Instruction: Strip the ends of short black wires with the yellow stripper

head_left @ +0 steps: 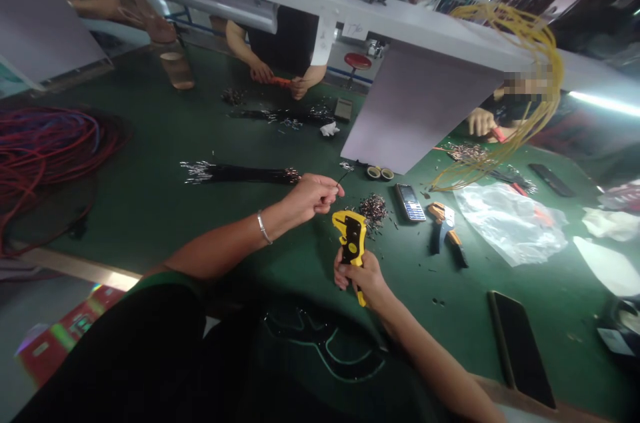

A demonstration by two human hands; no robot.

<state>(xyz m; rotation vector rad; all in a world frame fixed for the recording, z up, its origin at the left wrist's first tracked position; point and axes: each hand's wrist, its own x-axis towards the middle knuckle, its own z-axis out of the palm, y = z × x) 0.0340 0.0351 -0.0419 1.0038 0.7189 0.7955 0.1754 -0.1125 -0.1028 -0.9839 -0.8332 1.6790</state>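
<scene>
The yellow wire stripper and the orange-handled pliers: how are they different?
The yellow wire stripper is gripped in the right hand above the bench, while the orange-handled pliers lie on the green mat. The stripper is yellow and black; the pliers are orange and dark. Both are hand tools.

A yellow-and-black plastic wire stripper [351, 246] stands nearly upright, gripped in the right hand [361, 279]. Just beside it, the left hand [313, 198] pinches a thin black wire [343, 177] angling away from the fingertips.

Harsh glare at right, warped edges
</scene>
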